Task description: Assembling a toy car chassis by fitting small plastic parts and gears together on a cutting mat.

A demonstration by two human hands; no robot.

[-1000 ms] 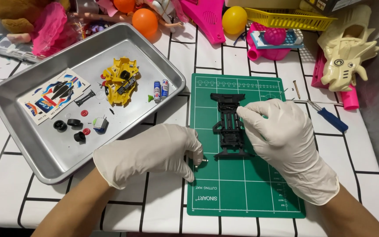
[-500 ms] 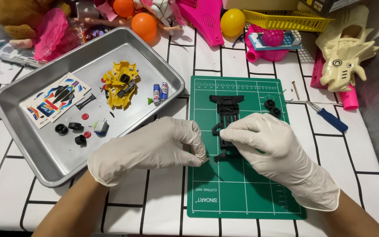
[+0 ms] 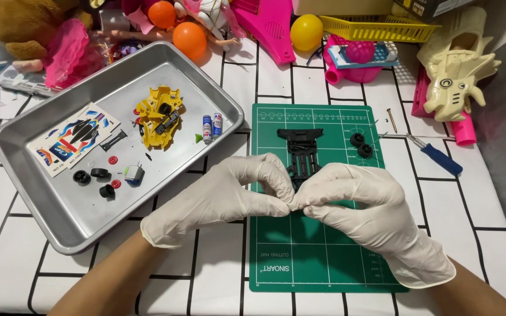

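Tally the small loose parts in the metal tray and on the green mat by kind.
Black wheels in the tray: 2
Black wheels on the green mat: 2
Batteries: 2
Red round pieces: 2
Total: 8

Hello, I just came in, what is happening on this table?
A person in white gloves works on a small black toy car chassis lying on a green cutting mat. The left hand and the right hand meet at the near end of the chassis, fingertips pinched together there. Two black wheels lie on the mat beside it. A blue screwdriver rests to the right. The metal tray on the left holds a yellow car body, a sticker sheet, batteries and small parts.
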